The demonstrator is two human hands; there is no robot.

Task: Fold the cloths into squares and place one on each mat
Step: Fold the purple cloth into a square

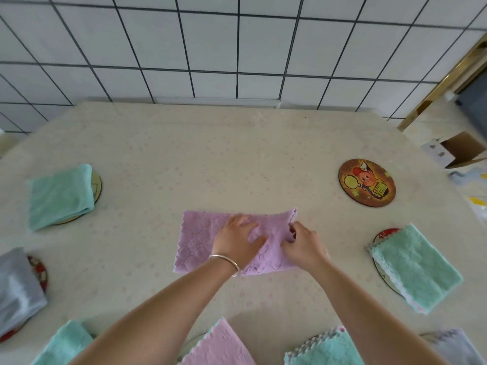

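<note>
My left hand (238, 237) lies flat with the fingers spread on the purple cloth (200, 241), pressing it down. A thin silver bangle (226, 260) sits on that wrist. My right hand (303, 242) is just beside it, and its fingers pinch the right end of the same cloth. The cloth is a long strip, fuzzy, with a wavy cut edge and a diamond pattern, and it lies in the middle of the tabletop (184, 154).

Behind the cloth there is lots of bare top, all the way to the far edge. The table cover is pale cream with tiny pink flowers.

Near the right edge a round mat (366, 182) with a cartoon picture has nothing on it. In front of it a soft green cloth (416, 267) lies folded on another mat, and it hangs over the rim.

Near the left edge a green folded cloth (59, 197) covers most of a mat. In front of that one, a shiny grey cloth (18, 288) sits on a red mat.

Along the near edge I can see more folded cloths: a green one (63, 343), a purple one (218, 346), a green one (324, 349) and a pale grey one (450, 346). Each has a bit of mat under it.
</note>
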